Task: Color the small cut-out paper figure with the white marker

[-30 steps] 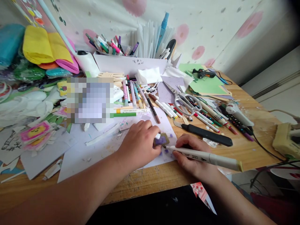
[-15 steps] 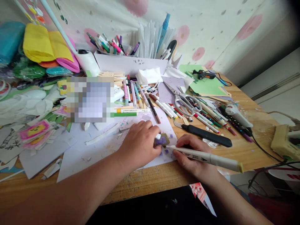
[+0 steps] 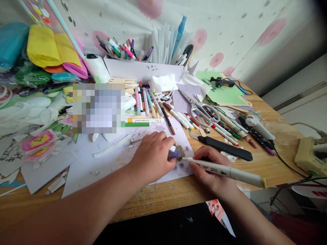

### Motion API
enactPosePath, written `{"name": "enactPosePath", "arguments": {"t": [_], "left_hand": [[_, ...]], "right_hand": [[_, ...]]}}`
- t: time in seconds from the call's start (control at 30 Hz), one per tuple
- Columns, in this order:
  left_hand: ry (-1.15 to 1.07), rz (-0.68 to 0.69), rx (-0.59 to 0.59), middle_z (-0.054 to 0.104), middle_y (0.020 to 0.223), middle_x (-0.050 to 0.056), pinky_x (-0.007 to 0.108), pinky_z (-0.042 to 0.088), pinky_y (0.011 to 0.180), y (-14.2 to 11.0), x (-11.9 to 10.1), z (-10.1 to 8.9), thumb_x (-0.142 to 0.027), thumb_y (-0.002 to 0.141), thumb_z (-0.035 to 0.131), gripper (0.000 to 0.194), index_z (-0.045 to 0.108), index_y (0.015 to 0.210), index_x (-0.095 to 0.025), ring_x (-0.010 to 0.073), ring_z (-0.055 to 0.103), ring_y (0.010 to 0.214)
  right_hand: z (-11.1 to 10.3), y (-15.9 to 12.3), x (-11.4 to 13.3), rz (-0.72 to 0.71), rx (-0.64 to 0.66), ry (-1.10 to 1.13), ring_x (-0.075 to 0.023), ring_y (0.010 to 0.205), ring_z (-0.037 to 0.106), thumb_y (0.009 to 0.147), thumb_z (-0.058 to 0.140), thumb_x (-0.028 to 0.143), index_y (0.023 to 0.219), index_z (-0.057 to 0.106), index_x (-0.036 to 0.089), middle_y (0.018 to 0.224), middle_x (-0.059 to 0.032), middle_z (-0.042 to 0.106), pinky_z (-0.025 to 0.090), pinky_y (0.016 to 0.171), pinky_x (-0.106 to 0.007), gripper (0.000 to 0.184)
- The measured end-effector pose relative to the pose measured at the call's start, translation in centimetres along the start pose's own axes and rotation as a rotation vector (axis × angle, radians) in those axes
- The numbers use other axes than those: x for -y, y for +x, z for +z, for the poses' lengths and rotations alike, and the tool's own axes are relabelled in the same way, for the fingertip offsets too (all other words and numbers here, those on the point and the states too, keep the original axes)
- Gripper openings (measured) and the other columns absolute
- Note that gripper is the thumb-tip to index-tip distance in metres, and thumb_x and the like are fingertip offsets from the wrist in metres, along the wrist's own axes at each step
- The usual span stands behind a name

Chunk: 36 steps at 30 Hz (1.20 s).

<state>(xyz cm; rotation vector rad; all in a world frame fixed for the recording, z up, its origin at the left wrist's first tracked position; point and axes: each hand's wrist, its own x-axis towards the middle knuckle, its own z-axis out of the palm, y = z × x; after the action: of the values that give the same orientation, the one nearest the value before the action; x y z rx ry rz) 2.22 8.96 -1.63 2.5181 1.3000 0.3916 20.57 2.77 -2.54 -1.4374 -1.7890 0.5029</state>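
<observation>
While the left hand (image 3: pixel 155 154) meets an olive-bordered purple piece (image 3: pixel 176 152), the right hand (image 3: pixel 209 168) grips a marker

Although a small white object (image 3: pixel 172 148) pokes from the left hand's curled grip, its thumb lies by the purple piece, on white paper (image 3: pixel 102 170) atop the table (image 3: pixel 163 197). Pinched in the right grip, the pale marker (image 3: pixel 230 172) points at the piece's lower edge; contact cannot be told.
</observation>
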Motion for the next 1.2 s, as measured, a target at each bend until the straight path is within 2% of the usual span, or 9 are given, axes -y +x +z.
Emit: {"name": "enactPosePath", "arguments": {"t": [0.63, 0.77, 1.2], "left_hand": [[0.01, -0.006, -0.002, 0.056, 0.087, 0.004, 0.04, 0.043, 0.079, -0.06, -0.07, 0.0, -0.03, 0.072, 0.06, 0.016, 0.059, 0.085, -0.021, 0.0253, 0.053, 0.089], [0.021, -0.001, 0.003, 0.057, 0.087, 0.005, 0.04, 0.043, 0.078, -0.01, -0.07, 0.02, -0.031, 0.073, 0.06, 0.016, 0.059, 0.085, -0.021, 0.0254, 0.053, 0.088], [0.025, 0.002, -0.009, 0.057, 0.086, 0.005, 0.04, 0.044, 0.077, -0.04, -0.09, -0.02, -0.031, 0.073, 0.06, 0.016, 0.059, 0.085, -0.02, 0.0256, 0.054, 0.087]], "right_hand": [[-0.38, 0.12, 0.07, 0.006, 0.037, 0.019, -0.0111, 0.051, 0.05, 0.077, 0.061, 0.024, 0.07, 0.052, 0.021, 0.061, 0.0023, 0.056, 0.039, 0.047, -0.022, 0.012], [-0.41, 0.07, 0.09, 0.025, 0.005, 0.007, -0.0107, 0.05, 0.049, 0.077, 0.062, 0.024, 0.071, 0.053, 0.021, 0.06, 0.0028, 0.056, 0.039, 0.046, -0.022, 0.012], [-0.18, -0.11, -0.08, -0.024, 0.014, -0.045, -0.0115, 0.053, 0.051, 0.077, 0.061, 0.024, 0.072, 0.052, 0.021, 0.064, 0.002, 0.058, 0.041, 0.049, -0.023, 0.011]]}}
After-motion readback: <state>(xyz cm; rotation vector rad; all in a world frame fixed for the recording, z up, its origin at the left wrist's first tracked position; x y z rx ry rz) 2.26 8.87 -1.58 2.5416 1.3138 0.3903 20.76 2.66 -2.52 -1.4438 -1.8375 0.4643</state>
